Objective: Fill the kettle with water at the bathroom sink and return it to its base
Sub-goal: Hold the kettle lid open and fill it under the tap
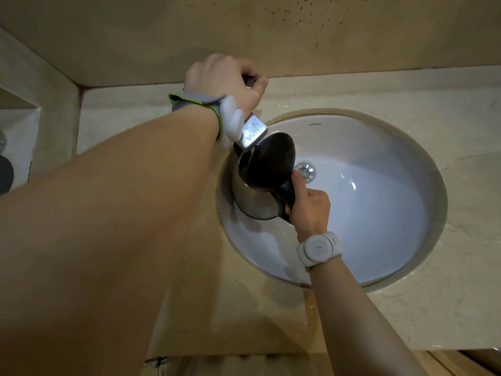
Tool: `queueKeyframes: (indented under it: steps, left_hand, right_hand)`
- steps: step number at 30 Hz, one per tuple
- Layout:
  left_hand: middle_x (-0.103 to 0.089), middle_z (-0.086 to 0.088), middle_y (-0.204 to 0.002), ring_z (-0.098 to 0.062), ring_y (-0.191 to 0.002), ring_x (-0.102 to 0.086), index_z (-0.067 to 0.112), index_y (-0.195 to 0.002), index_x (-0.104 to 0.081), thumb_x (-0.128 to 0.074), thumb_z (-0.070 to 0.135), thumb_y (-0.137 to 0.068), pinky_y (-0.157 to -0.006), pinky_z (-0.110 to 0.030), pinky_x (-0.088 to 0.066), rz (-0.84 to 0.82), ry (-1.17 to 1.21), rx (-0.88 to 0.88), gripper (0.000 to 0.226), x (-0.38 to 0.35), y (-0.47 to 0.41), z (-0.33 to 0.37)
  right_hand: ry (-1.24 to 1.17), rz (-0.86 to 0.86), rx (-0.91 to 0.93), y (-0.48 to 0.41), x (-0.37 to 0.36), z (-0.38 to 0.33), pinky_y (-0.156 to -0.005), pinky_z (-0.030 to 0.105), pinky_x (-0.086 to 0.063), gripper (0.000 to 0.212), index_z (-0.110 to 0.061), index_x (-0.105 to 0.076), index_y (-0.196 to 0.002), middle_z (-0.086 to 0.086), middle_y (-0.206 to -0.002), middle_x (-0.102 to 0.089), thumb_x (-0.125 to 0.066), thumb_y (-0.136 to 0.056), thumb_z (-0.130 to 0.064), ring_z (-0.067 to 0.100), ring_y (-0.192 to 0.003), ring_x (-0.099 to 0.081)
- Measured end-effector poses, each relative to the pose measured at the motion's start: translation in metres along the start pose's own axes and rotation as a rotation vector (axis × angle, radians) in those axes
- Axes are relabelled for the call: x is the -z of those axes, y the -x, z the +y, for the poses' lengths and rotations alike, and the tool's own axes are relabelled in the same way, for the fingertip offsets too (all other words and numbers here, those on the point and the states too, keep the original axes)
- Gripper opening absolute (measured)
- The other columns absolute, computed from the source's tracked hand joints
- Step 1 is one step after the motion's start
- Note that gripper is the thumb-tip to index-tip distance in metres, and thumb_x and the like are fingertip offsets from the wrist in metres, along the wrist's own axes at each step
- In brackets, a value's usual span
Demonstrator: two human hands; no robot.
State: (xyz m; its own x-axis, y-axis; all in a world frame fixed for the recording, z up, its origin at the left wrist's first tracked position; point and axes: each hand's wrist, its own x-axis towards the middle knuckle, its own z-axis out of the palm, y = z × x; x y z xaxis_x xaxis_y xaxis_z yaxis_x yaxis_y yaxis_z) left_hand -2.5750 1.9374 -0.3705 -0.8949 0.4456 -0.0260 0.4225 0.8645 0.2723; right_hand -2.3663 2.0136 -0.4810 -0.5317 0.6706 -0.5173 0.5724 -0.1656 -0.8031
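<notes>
Fingers (294, 204) of the right hand (309, 210) curl round the black handle (287, 194) of the kettle (254, 202). The thumb is laid straight up along the handle's top, with its tip at the hinge of the lid (273, 161). The left hand (225, 77) is closed over the dark tap lever (250, 80), knuckles up, and the thumb is pressed against the lever's near end.

The steel kettle hangs inside the sink (379, 199) at its left side, tilted a little, with its lid swung open towards the drain (305, 170). The chrome spout (253, 132), beaded with droplets, slants down to the kettle's open mouth. I cannot tell whether its tip touches the lid's edge, or whether water is running.

The kettle's body lies close to the basin's left rim. To its right, the bowl is open past the drain to the far rim. The stone counter (461, 240) rings the basin, with a broad strip on the right and along the front edge. The back wall (244, 28) rises just behind the left hand, and a side wall closes the counter off on the left.

The left forearm stretches from the lower left up to the lever, and its wrist carries a white device on a grey and green strap (198, 101). The right forearm rises from the lower right, with a white wristband (318, 246) just below the hand.
</notes>
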Motion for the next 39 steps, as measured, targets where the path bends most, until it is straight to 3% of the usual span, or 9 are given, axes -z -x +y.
queueKeyframes:
  steps: [7,14,17,23,29,34,39]
  left_hand:
    - [-0.063,0.012,-0.092,-0.016,-0.087,-0.050,0.041,-0.103,-0.068,-0.047,0.056,-0.089,-0.072,-0.028,-0.031,-0.003,0.005,0.005,0.030,0.000,-0.001,-0.001]
    - [-0.067,0.012,-0.097,-0.020,-0.095,-0.059,0.043,-0.104,-0.068,-0.047,0.059,-0.087,-0.071,-0.028,-0.032,-0.005,-0.012,0.005,0.031,-0.002,-0.002,-0.002]
    - [-0.068,0.012,-0.099,-0.020,-0.095,-0.061,0.043,-0.104,-0.068,-0.047,0.060,-0.087,-0.071,-0.027,-0.033,-0.005,-0.010,0.013,0.032,-0.002,-0.003,-0.002]
    - [-0.069,0.011,-0.102,-0.022,-0.097,-0.062,0.043,-0.104,-0.069,-0.046,0.060,-0.086,-0.071,-0.028,-0.035,-0.004,-0.015,0.010,0.033,-0.001,-0.003,-0.002]
    - [-0.069,0.012,-0.099,-0.019,-0.097,-0.060,0.042,-0.101,-0.069,-0.047,0.059,-0.087,-0.072,-0.028,-0.034,0.003,-0.004,0.000,0.031,-0.002,-0.002,-0.002]
    - [-0.068,0.011,-0.102,-0.019,-0.101,-0.060,0.042,-0.104,-0.068,-0.047,0.063,-0.085,-0.074,-0.029,-0.037,0.002,-0.010,-0.010,0.036,-0.004,-0.003,-0.004]
    - [-0.068,0.010,-0.103,-0.021,-0.099,-0.060,0.042,-0.104,-0.068,-0.048,0.062,-0.085,-0.072,-0.029,-0.036,-0.007,-0.026,-0.004,0.034,-0.002,-0.004,-0.003]
  right_hand:
    - [-0.026,-0.024,-0.023,-0.003,-0.001,0.002,-0.062,0.043,-0.052,0.073,-0.017,-0.042,-0.031,-0.004,-0.034,-0.040,-0.056,-0.082,-0.068,0.019,-0.049,-0.041]
    - [-0.057,-0.017,-0.020,-0.005,0.001,-0.001,-0.064,0.041,-0.053,0.074,-0.019,-0.045,-0.028,-0.003,-0.033,-0.042,-0.060,-0.091,-0.055,0.017,-0.044,-0.042]
    - [-0.090,-0.004,-0.024,-0.005,0.001,-0.003,-0.055,0.034,-0.049,0.074,-0.018,-0.044,-0.028,0.002,-0.036,-0.044,-0.062,-0.092,-0.051,0.018,-0.042,-0.043]
    - [-0.117,0.007,-0.014,0.000,0.004,-0.007,-0.047,0.023,-0.046,0.067,-0.005,-0.048,-0.044,0.012,-0.044,-0.046,-0.061,-0.094,-0.048,0.021,-0.048,-0.047]
    - [-0.135,0.009,-0.033,0.000,0.004,-0.007,-0.051,0.029,-0.046,0.065,-0.007,-0.046,-0.047,0.017,-0.053,-0.045,-0.061,-0.091,-0.053,0.027,-0.056,-0.044]
    - [-0.145,0.020,-0.044,0.002,0.003,-0.009,-0.058,0.033,-0.048,0.065,-0.013,-0.047,-0.041,0.012,-0.048,-0.045,-0.063,-0.091,-0.051,0.028,-0.056,-0.045]
    - [-0.122,0.025,-0.024,0.004,0.002,-0.011,-0.052,0.027,-0.046,0.066,-0.012,-0.047,-0.040,0.004,-0.040,-0.043,-0.061,-0.094,-0.047,0.025,-0.052,-0.045]
